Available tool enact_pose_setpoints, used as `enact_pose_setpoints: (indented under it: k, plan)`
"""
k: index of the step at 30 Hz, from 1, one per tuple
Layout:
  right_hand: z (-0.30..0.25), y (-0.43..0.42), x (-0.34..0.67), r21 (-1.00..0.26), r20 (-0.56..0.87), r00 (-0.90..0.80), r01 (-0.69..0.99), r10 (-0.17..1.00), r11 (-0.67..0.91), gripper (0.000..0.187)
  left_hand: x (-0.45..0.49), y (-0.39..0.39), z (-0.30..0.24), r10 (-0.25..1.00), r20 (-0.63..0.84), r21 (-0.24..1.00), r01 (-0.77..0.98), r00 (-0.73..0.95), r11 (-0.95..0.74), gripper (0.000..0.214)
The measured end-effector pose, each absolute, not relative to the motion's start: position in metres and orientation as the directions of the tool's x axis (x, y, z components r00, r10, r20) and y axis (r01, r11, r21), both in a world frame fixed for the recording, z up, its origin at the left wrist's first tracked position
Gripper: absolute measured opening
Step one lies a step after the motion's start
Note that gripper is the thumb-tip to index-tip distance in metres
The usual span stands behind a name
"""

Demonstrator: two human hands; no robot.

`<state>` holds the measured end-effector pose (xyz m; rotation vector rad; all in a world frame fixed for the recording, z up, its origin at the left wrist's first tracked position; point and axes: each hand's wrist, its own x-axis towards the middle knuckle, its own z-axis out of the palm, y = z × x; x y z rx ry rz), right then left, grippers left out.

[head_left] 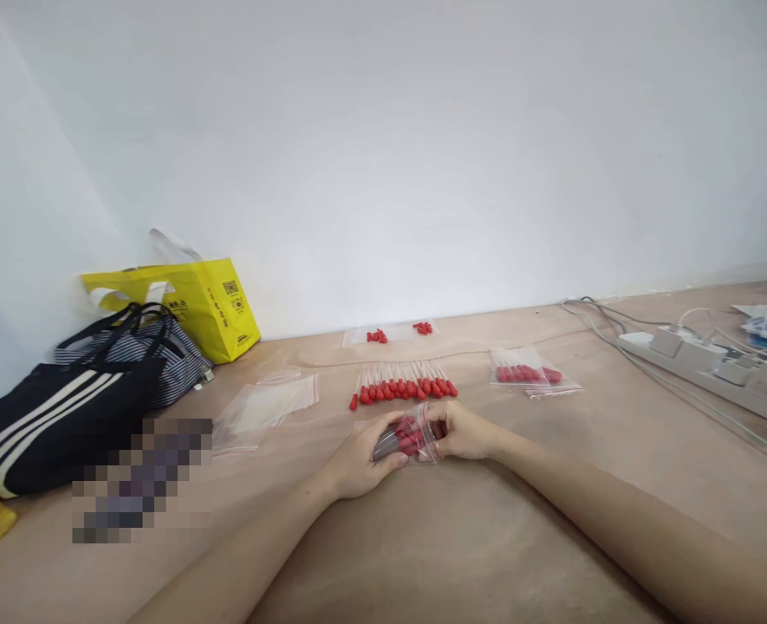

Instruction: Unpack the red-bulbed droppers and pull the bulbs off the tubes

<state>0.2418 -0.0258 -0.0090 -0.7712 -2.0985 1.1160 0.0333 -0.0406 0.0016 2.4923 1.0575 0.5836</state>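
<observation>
Between my two hands is a clear zip bag point(410, 436) with several red-bulbed droppers inside. My left hand point(367, 455) wraps round the bag's left end, where the clear stems lie, with the thumb in front. At the right end, my right hand point(456, 431) pinches the bag's edge near the red bulbs; some of its fingertips are hidden. Just beyond my hands lies a row of loose droppers point(402, 388), red bulbs toward me and pale stems pointing away.
Flat clear bags point(269, 406) lie at left; filled bags point(529, 371) lie at right. More red bulbs point(376, 336) rest on plastic by the wall. A black striped bag point(64, 416) and yellow bag point(227, 303) stand left. A power strip point(714, 364) with cables is right.
</observation>
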Motion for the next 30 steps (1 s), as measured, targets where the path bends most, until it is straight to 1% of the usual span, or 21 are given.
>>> enact_pose_setpoints:
  k: [5,10,12,15,19,23,25,30]
  plan:
    - [-0.008,-0.028,0.238,-0.846,0.265,-0.617,0.221,0.741,0.486,0.025,0.034,-0.041,0.002,0.730,0.238,0.475,0.578,0.641,-0.663,0.048]
    - [-0.009,-0.021,0.246,-0.887,0.190,-0.585,0.242,0.789,0.393,0.020,0.034,-0.044,0.006,0.732,0.202,0.504,0.573,0.650,-0.647,0.046]
    - [-0.008,-0.018,0.253,-0.884,0.172,-0.579,0.266,0.797,0.384,0.020,0.033,-0.045,0.006,0.741,0.192,0.504,0.583,0.644,-0.637,0.047]
    - [-0.005,-0.018,0.261,-0.842,0.210,-0.592,0.294,0.778,0.451,0.021,0.033,-0.045,0.006,0.749,0.186,0.497,0.596,0.636,-0.630,0.048]
    - [-0.003,-0.023,0.258,-0.730,0.322,-0.621,0.318,0.715,0.605,0.027,0.035,-0.045,0.007,0.743,0.200,0.513,0.577,0.639,-0.635,0.046]
    - [-0.003,-0.026,0.252,-0.641,0.383,-0.612,0.363,0.692,0.676,0.018,0.036,-0.046,0.008,0.738,0.207,0.514,0.570,0.642,-0.641,0.045]
    - [-0.003,-0.026,0.251,-0.629,0.382,-0.625,0.364,0.681,0.687,0.016,0.035,-0.045,0.008,0.740,0.204,0.505,0.579,0.641,-0.641,0.046]
    - [-0.002,-0.023,0.257,-0.650,0.276,-0.665,0.403,0.694,0.645,0.017,0.033,-0.044,0.005,0.741,0.202,0.480,0.595,0.640,-0.645,0.046]
